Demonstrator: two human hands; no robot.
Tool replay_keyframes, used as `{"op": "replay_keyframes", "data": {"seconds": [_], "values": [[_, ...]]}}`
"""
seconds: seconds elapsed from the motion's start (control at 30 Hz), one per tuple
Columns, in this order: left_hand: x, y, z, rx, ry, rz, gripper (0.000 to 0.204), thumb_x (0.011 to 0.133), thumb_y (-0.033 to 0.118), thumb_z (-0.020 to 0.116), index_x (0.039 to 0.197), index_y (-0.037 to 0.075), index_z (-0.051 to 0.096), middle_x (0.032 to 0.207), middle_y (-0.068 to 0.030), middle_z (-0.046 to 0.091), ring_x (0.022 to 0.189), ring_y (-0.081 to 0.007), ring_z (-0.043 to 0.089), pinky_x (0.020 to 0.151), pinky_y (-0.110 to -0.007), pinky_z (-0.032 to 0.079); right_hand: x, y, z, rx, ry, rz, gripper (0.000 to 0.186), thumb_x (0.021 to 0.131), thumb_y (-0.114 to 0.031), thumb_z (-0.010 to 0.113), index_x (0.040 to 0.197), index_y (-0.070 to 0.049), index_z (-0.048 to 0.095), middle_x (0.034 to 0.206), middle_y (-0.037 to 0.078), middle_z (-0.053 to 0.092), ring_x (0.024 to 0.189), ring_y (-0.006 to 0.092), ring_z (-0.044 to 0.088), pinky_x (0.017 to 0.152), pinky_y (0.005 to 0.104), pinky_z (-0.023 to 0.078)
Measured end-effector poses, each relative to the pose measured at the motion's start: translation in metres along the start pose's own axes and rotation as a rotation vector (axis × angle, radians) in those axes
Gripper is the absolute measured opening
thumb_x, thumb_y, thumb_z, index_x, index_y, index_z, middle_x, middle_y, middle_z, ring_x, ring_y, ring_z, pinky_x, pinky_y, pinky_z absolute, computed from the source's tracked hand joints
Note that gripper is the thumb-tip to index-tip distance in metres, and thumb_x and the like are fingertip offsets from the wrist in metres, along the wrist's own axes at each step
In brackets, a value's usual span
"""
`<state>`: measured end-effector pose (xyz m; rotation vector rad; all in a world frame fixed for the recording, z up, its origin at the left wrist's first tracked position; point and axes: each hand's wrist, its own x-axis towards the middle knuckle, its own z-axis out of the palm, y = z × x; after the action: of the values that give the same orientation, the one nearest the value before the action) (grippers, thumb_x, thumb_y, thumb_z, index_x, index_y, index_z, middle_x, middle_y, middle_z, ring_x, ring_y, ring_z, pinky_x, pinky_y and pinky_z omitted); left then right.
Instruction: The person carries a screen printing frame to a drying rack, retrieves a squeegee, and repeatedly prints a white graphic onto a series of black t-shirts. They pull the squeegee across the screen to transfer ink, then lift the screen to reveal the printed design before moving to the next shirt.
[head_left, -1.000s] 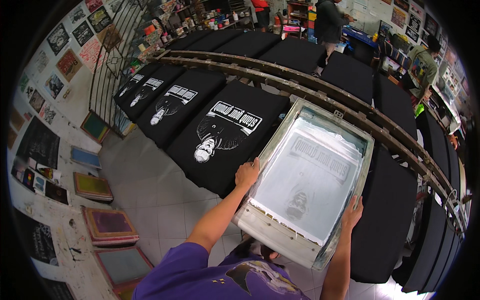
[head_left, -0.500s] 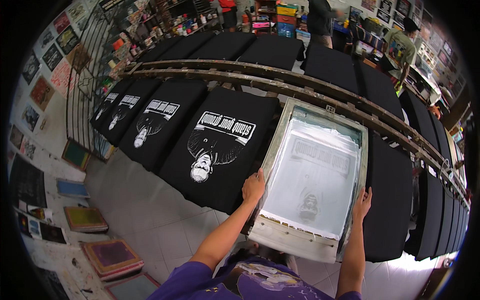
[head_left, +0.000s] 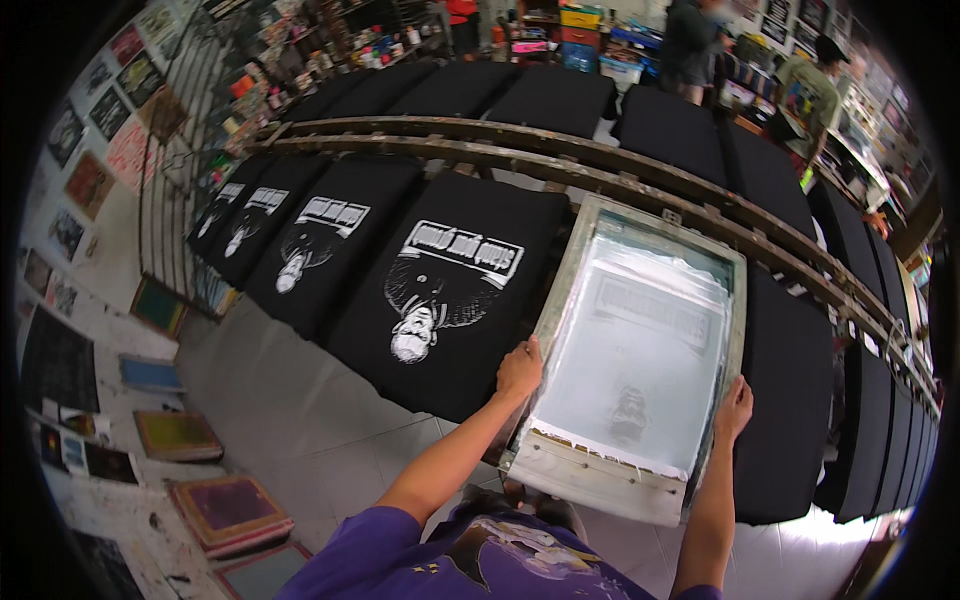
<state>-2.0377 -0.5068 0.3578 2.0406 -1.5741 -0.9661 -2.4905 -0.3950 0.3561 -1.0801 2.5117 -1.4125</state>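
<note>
A screen-printing frame (head_left: 594, 488) lies in front of me over one of the black shirt boards, tilted a little to the right. White ink (head_left: 640, 345) coats its mesh, and a faint grey lettering and portrait design shows through. My left hand (head_left: 519, 370) is closed on the frame's left edge. On the opposite edge, my right hand (head_left: 734, 408) grips the frame with its fingers curled round the side. Directly left of the frame lies a black T-shirt (head_left: 480, 340) bearing a white portrait and lettering, upside down to me. The surface beneath the frame is hidden.
Several more printed black shirts (head_left: 325, 250) line up to the left. A plain black shirt (head_left: 790, 400) lies right of the frame. Long wooden rails (head_left: 610, 182) run behind. Coloured screens (head_left: 230, 505) lean at lower left. Two people (head_left: 690, 50) (head_left: 808, 90) stand at the back.
My view has shifted slightly, with both hands still gripping the frame. The design seen through the mesh looks fainter and more blurred. A person at the back has moved to the right.
</note>
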Motion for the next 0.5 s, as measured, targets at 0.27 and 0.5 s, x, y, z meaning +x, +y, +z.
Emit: {"op": "replay_keyframes", "data": {"seconds": [0.27,0.5], "values": [[-0.009,0.002,-0.006,-0.009,0.044,0.018,0.066,0.109,0.052,0.028,0.113,0.001,0.069,0.11,-0.0327,0.07,0.109,-0.0521,0.065,0.099,-0.059,0.051,-0.001,-0.003,-0.002,-0.061,0.006,0.037,0.063,0.107,-0.053,0.051,0.128,0.005,0.067,0.124,0.022,0.068,0.113,0.0358,0.066,0.098,0.0417,0.051],[-0.015,0.012,-0.01,-0.019,0.052,-0.025,0.067,0.109,0.053,0.03,0.116,0.0,0.07,0.111,-0.0332,0.07,0.11,-0.0534,0.064,0.1,-0.059,0.049,0.002,0.004,-0.003,-0.026,-0.021,0.049,0.069,0.106,-0.058,0.048,0.129,0.005,0.066,0.123,0.024,0.07,0.114,0.0387,0.065,0.099,0.0427,0.048]]}}
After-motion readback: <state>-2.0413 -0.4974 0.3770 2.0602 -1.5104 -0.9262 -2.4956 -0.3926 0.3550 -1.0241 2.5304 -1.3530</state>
